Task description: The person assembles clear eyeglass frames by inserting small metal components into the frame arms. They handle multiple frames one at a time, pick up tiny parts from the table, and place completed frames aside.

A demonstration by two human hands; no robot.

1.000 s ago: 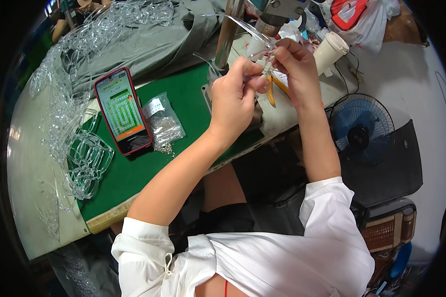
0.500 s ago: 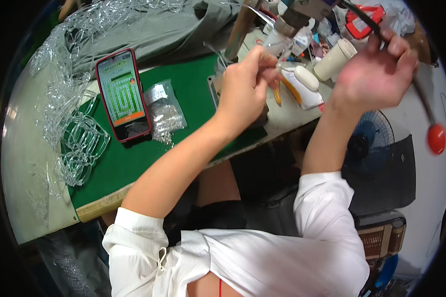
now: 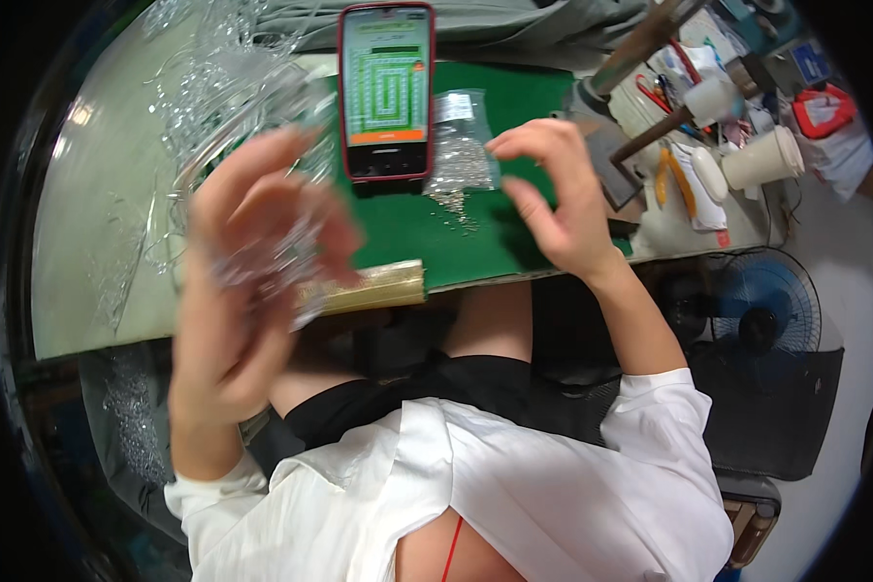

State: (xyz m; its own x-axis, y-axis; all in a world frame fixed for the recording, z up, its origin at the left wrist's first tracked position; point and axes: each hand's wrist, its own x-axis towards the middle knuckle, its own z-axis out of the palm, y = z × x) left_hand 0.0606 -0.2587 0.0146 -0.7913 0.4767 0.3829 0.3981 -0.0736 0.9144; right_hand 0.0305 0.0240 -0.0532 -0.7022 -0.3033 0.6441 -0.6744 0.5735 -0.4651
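My left hand (image 3: pixel 218 291), blurred by motion, is raised over the table's left front edge. Its fingers curl round a clear plastic piece (image 3: pixel 301 252), which resembles an eyeglass frame; smear hides its exact shape. Over the green mat (image 3: pixel 543 87), my right hand (image 3: pixel 567 204) has thumb and fingers apart, with nothing visible between them. Just left of it lies a small clear bag (image 3: pixel 463 145) of tiny silvery metal parts. Some loose metal bits (image 3: pixel 454 206) have spilled from its near end onto the mat.
A phone (image 3: pixel 386 160) in a red case stands left of the bag. Clear plastic frames (image 3: pixel 213 92) heap up at the far left. A metal hand press (image 3: pixel 606 160) stands right of the mat. Beyond are yellow-handled pliers (image 3: pixel 687 189) and a cream container (image 3: pixel 761 160); a fan (image 3: pixel 761 310) sits lower right.
My right hand has left the press's red-knobbed lever and moved left over the mat. My left hand has gone from the press to the left front edge. The view has shifted left.
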